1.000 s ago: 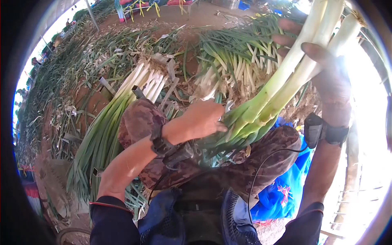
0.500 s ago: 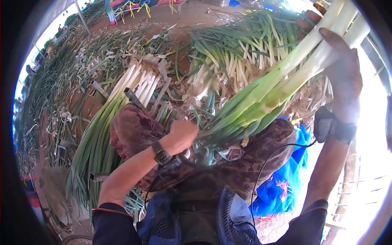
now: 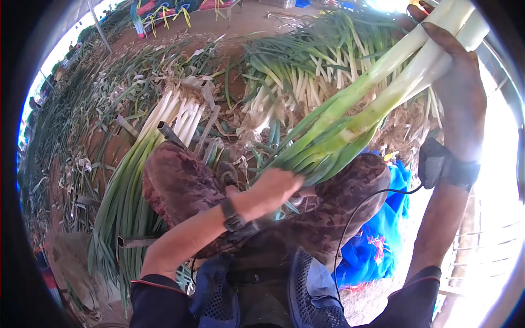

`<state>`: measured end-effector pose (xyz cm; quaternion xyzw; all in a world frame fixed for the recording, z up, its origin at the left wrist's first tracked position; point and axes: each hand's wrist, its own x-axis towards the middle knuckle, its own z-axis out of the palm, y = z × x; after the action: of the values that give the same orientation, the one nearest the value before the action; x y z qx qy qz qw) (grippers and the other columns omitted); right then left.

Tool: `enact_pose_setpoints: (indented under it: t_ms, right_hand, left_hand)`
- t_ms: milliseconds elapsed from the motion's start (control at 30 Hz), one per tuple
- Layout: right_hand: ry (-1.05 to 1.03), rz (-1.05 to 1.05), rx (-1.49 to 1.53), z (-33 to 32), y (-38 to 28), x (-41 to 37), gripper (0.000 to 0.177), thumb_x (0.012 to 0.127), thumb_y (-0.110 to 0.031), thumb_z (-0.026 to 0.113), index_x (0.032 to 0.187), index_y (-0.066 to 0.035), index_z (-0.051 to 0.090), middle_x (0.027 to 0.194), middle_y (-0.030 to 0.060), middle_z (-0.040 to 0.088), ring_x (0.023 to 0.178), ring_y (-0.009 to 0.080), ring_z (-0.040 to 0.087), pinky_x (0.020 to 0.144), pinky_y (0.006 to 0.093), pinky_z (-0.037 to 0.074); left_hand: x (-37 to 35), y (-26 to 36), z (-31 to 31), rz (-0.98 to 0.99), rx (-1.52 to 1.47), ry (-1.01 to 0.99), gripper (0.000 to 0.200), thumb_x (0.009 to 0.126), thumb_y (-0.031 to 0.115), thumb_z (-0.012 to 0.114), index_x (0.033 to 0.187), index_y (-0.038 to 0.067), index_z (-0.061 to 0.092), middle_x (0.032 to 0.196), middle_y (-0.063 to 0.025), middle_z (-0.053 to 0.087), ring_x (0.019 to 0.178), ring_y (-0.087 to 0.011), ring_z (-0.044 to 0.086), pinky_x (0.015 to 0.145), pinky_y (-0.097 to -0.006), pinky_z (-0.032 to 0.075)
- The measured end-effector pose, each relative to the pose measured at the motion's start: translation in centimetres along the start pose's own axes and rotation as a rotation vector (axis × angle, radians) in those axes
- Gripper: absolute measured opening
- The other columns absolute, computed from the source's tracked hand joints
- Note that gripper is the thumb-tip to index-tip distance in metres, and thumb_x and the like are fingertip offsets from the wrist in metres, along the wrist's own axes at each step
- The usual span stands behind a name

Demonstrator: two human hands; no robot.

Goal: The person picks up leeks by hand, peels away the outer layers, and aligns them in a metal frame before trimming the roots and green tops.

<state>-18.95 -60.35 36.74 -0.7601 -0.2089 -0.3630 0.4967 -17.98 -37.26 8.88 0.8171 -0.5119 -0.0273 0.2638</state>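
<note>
My right hand point(image 3: 456, 74) is wrapped round the thick white stems of a bunch of large green onions point(image 3: 350, 120), held tilted across my lap. Its leaves slope down to the left, over my right knee. At the leaf end, my left hand point(image 3: 276, 188) is closed round the lower leaves; it is slightly blurred, and its fingertips are hidden. Left of my knees, another stack of green onions point(image 3: 131, 191) rests on a metal frame point(image 3: 134, 241), roots pointing away and leaves hanging toward me.
A large heap of green onions with roots point(image 3: 317, 71) lies ahead. Cut leaves point(image 3: 71, 126) cover the ground on the left. Blue netting point(image 3: 372, 246) lies beside my right thigh. A black cable point(image 3: 355, 218) runs from my right wrist. Tied bundles point(image 3: 158, 13) stand at the back.
My left hand has moved right and slightly down, from the leaf tips farther up onto the leaves. My right hand keeps its grip on the stems. The view has shifted slightly.
</note>
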Motion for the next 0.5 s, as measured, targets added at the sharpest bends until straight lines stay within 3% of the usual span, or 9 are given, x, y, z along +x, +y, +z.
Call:
enact_pose_setpoints:
  t_ms: [33, 67, 133, 200, 233, 300, 367, 433, 500]
  right_hand:
    - [-0.03, -0.28, -0.134, -0.6, 0.8, -0.3, 0.028, 0.094, 0.0, 0.053, 0.118, 0.014, 0.056, 0.115, 0.0287, 0.063, 0.107, 0.0356, 0.065, 0.097, 0.0433, 0.054]
    - [-0.029, -0.282, -0.133, -0.9, 0.6, 0.0, 0.028, 0.094, 0.0, 0.053, 0.118, 0.014, 0.056, 0.115, 0.0287, 0.063, 0.107, 0.0356, 0.065, 0.097, 0.0433, 0.054]
    - [0.037, -0.026, 0.241, -1.3, -0.1, 0.7, 0.028, 0.094, 0.004, 0.051, 0.119, 0.017, 0.053, 0.116, 0.0305, 0.061, 0.107, 0.0376, 0.065, 0.1, 0.0453, 0.052]
    - [0.075, -0.129, 0.158, -1.5, 1.3, 1.4, 0.035, 0.096, -0.007, 0.056, 0.122, 0.016, 0.05, 0.115, 0.0298, 0.062, 0.104, 0.0397, 0.066, 0.097, 0.0445, 0.054]
    - [0.057, 0.072, 0.147, -2.7, 1.7, 2.5, 0.041, 0.092, -0.007, 0.058, 0.127, 0.013, 0.048, 0.121, 0.0254, 0.061, 0.11, 0.0386, 0.063, 0.099, 0.046, 0.052]
    - [0.145, 0.302, 0.144, -0.4, -0.2, 1.9, 0.049, 0.087, -0.004, 0.059, 0.132, 0.01, 0.045, 0.123, 0.0228, 0.061, 0.113, 0.0361, 0.062, 0.099, 0.0438, 0.052]
    - [0.03, 0.395, 0.204, 0.1, 0.5, 2.0, 0.044, 0.086, -0.003, 0.059, 0.126, 0.01, 0.048, 0.12, 0.0257, 0.062, 0.109, 0.0348, 0.064, 0.092, 0.0406, 0.055]
    - [-0.058, 0.331, 0.156, 1.5, 1.4, 1.8, 0.044, 0.084, -0.003, 0.06, 0.125, 0.01, 0.047, 0.119, 0.0289, 0.061, 0.104, 0.0358, 0.066, 0.088, 0.0418, 0.057]
    - [-0.136, 0.314, 0.295, 3.4, 1.6, 1.4, 0.045, 0.084, -0.002, 0.059, 0.126, 0.009, 0.047, 0.12, 0.0286, 0.061, 0.103, 0.0359, 0.066, 0.088, 0.0427, 0.058]
  left_hand:
    - [-1.5, -1.5, 0.7, -0.016, 0.138, -0.182, 0.01, 0.082, 0.013, 0.064, 0.087, 0.005, 0.067, 0.075, -0.0121, 0.067, 0.074, -0.0314, 0.069, 0.059, -0.0431, 0.052]
    - [-3.3, -3.2, 1.3, -0.034, 0.279, -0.361, 0.011, 0.082, 0.013, 0.062, 0.083, 0.006, 0.07, 0.075, -0.0117, 0.069, 0.077, -0.03, 0.07, 0.061, -0.0422, 0.054]
    - [-7.0, -5.5, 1.9, -0.204, 0.393, -0.494, 0.012, 0.079, 0.013, 0.063, 0.081, 0.008, 0.073, 0.084, -0.0125, 0.072, 0.082, -0.0278, 0.072, 0.065, -0.0409, 0.055]
    - [-7.1, -6.0, -0.2, -0.321, 0.437, -0.516, 0.01, 0.076, 0.012, 0.065, 0.082, 0.009, 0.073, 0.081, -0.0106, 0.072, 0.08, -0.0275, 0.072, 0.065, -0.0408, 0.055]
    - [-6.5, -5.8, -1.8, -0.441, 0.478, -0.534, 0.011, 0.073, 0.011, 0.067, 0.083, 0.009, 0.073, 0.079, -0.0088, 0.071, 0.079, -0.0272, 0.071, 0.065, -0.0407, 0.055]
    - [-4.3, -5.4, -5.2, -0.315, 0.311, -0.138, 0.045, 0.079, 0.035, 0.074, 0.108, 0.001, 0.066, 0.084, -0.0121, 0.068, 0.079, -0.0306, 0.069, 0.069, -0.0448, 0.055]
    - [-0.3, -4.5, -8.0, -0.091, 0.111, 0.28, 0.059, 0.089, 0.036, 0.068, 0.133, 0.002, 0.051, 0.107, -0.0135, 0.07, 0.09, -0.0304, 0.071, 0.077, -0.044, 0.055]
    - [4.3, -2.3, -10.3, 0.133, -0.194, 0.534, 0.061, 0.09, 0.036, 0.069, 0.136, 0.002, 0.048, 0.102, -0.0105, 0.07, 0.09, -0.0241, 0.071, 0.075, -0.0386, 0.057]
    - [6.8, 1.3, -13.9, 0.099, -0.564, 0.305, 0.056, 0.09, 0.032, 0.069, 0.133, 0.001, 0.051, 0.101, -0.01, 0.07, 0.09, -0.0212, 0.07, 0.075, -0.0361, 0.057]
